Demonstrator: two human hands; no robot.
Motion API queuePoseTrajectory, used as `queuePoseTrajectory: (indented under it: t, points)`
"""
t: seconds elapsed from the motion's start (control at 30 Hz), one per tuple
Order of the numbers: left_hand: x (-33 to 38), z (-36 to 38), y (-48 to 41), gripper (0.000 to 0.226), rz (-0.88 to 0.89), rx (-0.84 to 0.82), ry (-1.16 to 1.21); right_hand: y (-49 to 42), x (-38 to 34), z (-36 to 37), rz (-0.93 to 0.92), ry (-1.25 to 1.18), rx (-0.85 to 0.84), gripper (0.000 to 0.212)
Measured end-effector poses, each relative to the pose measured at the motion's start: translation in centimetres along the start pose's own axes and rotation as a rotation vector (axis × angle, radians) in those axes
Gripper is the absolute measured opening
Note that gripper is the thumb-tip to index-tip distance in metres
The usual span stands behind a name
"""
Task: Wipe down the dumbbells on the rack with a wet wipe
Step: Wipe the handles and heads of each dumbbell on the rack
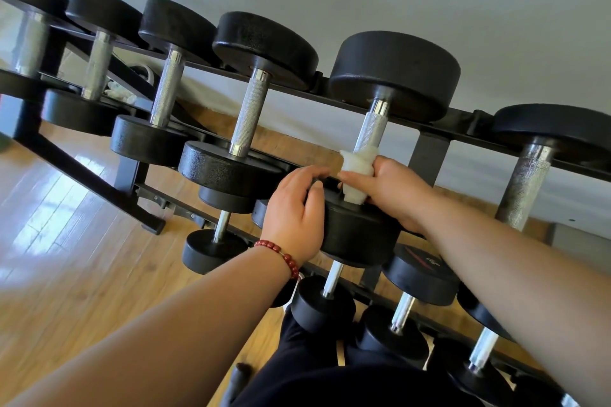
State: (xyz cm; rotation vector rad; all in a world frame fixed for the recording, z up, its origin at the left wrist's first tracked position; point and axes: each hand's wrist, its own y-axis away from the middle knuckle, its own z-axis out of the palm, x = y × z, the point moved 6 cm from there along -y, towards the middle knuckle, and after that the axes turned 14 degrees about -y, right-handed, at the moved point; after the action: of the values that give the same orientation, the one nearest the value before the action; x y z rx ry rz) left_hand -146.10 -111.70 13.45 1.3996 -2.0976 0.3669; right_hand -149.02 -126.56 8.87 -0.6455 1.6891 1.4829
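Dumbbells (248, 109) lie side by side on the upper tier of the rack (429, 155), each long axis running away from us toward the wall; we are on the large dumbbell (396, 76) right of centre; our right hand (393, 190) curls round the near end of its knurled handle (372, 125), the wet wipe (355, 175) bunched between fingers and steel; our left hand (296, 218) grips the rim of the near head (360, 235), bracing it; bare handle lies up and away from the grip, so we judge the next stroke should slide along that axis toward the far end; the right hand is nearer.
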Motion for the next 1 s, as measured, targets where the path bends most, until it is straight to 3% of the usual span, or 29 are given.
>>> queuePoseTrajectory:
  t: [0.1, 0.23, 0.37, 0.5, 0.6, 0.73, 0.87, 1.0]
  points:
    - [0.1, -0.1, 0.0, 0.045, 0.006, 0.006, 0.008, 0.0, -0.6, -0.2, 0.015, 0.079, -0.042, 0.048]
    - [-0.1, 0.0, -0.1, 0.045, 0.000, 0.015, 0.008, 0.0, -0.6, -0.2, 0.020, -0.078, -0.016, 0.047]
    - [0.0, 0.0, 0.0, 0.043, 0.004, 0.018, 0.008, 0.7, 0.2, 0.2, 0.044, 0.096, -0.112, 0.024]
    - [0.0, -0.1, 0.0, 0.044, 0.004, 0.017, 0.009, 0.4, -0.3, -0.2, 0.033, -0.038, -0.068, 0.039]
    - [0.0, 0.0, 0.0, 0.043, 0.003, 0.015, 0.008, 0.5, 0.4, 0.4, 0.059, 0.075, -0.129, 0.028]
    - [0.0, 0.0, 0.0, 0.043, 0.007, 0.014, 0.009, 0.3, 0.0, 0.0, 0.058, 0.104, -0.107, 0.046]
    - [0.0, 0.0, -0.1, 0.042, 0.021, 0.010, 0.013, 0.5, -0.2, 0.3, -0.036, 0.133, -0.054, 0.046]
    - [0.1, 0.0, -0.1, 0.037, 0.020, 0.009, 0.016, 0.2, -0.3, -0.2, 0.020, 0.281, -0.105, 0.054]
